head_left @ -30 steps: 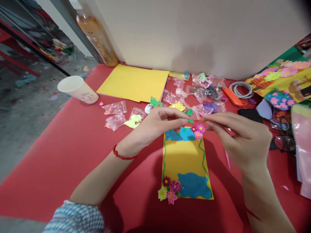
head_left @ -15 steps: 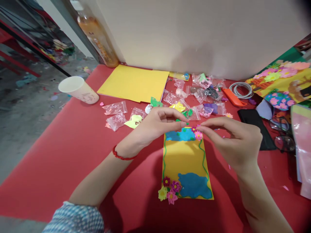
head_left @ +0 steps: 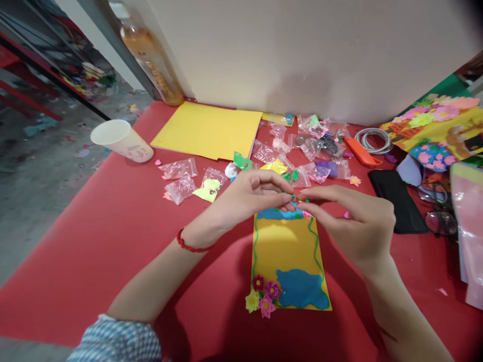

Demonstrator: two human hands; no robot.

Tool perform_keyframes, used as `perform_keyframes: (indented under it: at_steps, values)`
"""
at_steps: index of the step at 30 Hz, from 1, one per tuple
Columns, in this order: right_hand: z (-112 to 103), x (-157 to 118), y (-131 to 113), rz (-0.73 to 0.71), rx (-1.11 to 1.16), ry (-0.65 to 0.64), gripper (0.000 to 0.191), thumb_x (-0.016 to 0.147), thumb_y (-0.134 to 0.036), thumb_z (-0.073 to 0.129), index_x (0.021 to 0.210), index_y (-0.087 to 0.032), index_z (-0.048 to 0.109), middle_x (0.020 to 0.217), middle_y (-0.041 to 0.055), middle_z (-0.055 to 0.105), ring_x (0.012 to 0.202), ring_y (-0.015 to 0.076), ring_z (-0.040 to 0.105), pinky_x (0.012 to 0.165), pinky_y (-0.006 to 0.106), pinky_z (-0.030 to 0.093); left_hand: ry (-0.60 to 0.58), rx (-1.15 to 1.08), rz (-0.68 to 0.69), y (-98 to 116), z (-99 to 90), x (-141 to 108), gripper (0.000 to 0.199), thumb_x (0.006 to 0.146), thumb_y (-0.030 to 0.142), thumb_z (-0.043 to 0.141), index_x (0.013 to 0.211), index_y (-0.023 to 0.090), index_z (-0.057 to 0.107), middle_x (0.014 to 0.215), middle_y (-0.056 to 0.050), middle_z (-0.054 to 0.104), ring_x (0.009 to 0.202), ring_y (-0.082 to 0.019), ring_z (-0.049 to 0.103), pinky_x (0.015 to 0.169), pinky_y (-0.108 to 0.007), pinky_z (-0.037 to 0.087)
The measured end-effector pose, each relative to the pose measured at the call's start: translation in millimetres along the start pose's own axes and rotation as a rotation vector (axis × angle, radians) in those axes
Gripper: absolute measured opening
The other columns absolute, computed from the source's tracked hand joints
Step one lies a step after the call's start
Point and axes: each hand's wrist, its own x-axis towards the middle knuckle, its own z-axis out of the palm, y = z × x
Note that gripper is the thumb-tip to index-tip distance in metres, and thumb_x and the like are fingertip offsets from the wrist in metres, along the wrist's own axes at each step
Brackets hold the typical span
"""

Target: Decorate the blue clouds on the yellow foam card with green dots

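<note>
Over the top end of a yellow card (head_left: 283,246), my two hands meet fingertip to fingertip. My left hand (head_left: 260,193) is closed in a pinch, with a tiny piece of green clay (head_left: 293,197) showing at its fingertips. Thumb and forefinger of my right hand (head_left: 350,216) are pinched at the same spot; what they hold is too small to make out. The card has blue clay patches (head_left: 302,289), wavy green clay lines along its sides and clay flowers (head_left: 267,304) at the lower left. Fingers partly hide the pink flowers at its upper right.
Behind the hands lie small plastic bags of clay (head_left: 298,176) and a yellow folder (head_left: 211,128). A paper cup (head_left: 123,141) and a bottle (head_left: 153,60) stand at the left. A black phone (head_left: 396,201), glasses (head_left: 441,221) and an orange comb (head_left: 362,152) lie right.
My right hand has moved left, and its fingertips now meet those of my left hand. The pink flowers on the card are more covered than before.
</note>
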Motion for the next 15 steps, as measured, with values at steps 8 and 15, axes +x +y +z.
perform_keyframes:
  at_steps: [8, 15]
  values:
    - [4.0, -1.1, -1.0, -0.142, -0.104, -0.008, 0.010, 0.082, -0.017, 0.063, 0.080, -0.026, 0.068, 0.071, -0.0026, 0.073, 0.063, 0.0131, 0.068, 0.060, 0.023, 0.054, -0.053, 0.007, -0.015, -1.1, 3.1, -0.3, 0.004, 0.076, 0.014, 0.066, 0.073, 0.013, 0.063, 0.068, -0.001, 0.069, 0.066, -0.010, 0.066, 0.067, -0.021, 0.053]
    - [2.6, -2.7, 3.0, -0.222, -0.217, -0.081, 0.019, 0.088, -0.020, 0.054, 0.075, -0.022, 0.067, 0.066, -0.0006, 0.071, 0.059, 0.0123, 0.065, 0.055, 0.023, 0.051, -0.089, -0.027, -0.072, -4.4, 2.8, 0.4, 0.006, 0.077, 0.015, 0.064, 0.073, 0.012, 0.061, 0.067, -0.003, 0.070, 0.068, -0.012, 0.069, 0.070, -0.023, 0.055]
